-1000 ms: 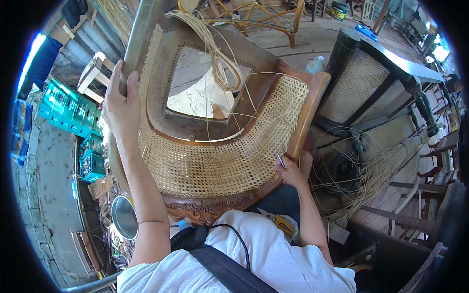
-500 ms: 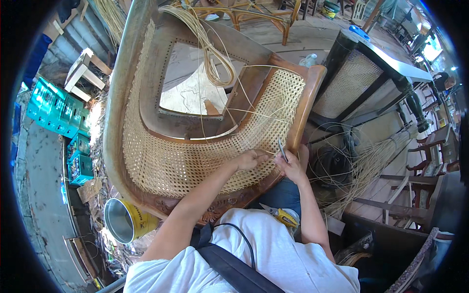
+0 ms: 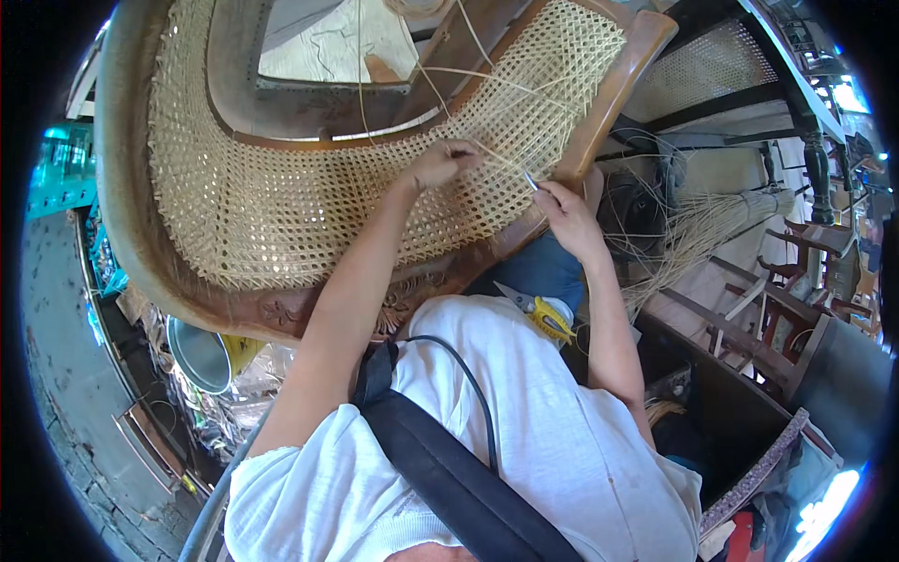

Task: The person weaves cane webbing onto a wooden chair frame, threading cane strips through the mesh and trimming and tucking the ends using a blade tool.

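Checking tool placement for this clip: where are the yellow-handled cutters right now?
In the head view, the yellow-handled cutters lie unheld on the person's lap, right of centre, just below the right hand and beside the white shirt.

Yellow-handled cutters (image 3: 538, 314) on the lap, metal bucket (image 3: 201, 354) (lower left).

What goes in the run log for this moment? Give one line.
left hand: pinching thin pale cane strand | right hand: holding slim metal tool | on: woven cane panel of curved wooden chair | lap: yellow-handled cutters
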The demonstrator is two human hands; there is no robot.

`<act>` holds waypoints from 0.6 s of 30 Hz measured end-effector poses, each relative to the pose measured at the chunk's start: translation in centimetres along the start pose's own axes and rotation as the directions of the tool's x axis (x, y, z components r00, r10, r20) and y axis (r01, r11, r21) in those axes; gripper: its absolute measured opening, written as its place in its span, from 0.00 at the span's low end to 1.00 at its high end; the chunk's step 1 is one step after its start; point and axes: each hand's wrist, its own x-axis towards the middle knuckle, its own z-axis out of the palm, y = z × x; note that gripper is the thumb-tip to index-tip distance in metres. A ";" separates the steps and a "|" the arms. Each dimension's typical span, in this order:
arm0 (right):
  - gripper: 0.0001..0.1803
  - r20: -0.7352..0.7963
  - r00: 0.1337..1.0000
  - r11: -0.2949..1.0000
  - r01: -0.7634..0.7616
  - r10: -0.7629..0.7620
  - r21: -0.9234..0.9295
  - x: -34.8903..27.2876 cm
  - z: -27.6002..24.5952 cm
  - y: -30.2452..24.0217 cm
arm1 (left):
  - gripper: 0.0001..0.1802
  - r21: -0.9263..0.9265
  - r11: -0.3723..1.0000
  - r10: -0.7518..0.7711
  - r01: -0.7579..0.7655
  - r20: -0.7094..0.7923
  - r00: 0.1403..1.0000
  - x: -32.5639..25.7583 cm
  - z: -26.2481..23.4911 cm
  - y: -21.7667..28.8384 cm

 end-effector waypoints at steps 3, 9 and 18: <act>0.13 -0.006 0.998 0.913 -0.057 0.059 -0.403 -0.4 1.3 -3.5 | 0.14 -0.003 1.000 0.012 -0.012 -0.033 0.999 0.2 0.0 -2.6; 0.12 0.036 0.995 0.741 -0.047 0.096 -0.670 2.4 4.6 -4.1 | 0.16 -0.091 0.995 -0.040 0.033 -0.079 0.996 1.4 1.3 -3.4; 0.12 0.079 0.991 0.689 -0.017 0.107 -0.725 4.4 5.9 -4.4 | 0.11 -0.082 0.996 0.014 -0.019 -0.059 0.998 1.2 0.1 -3.1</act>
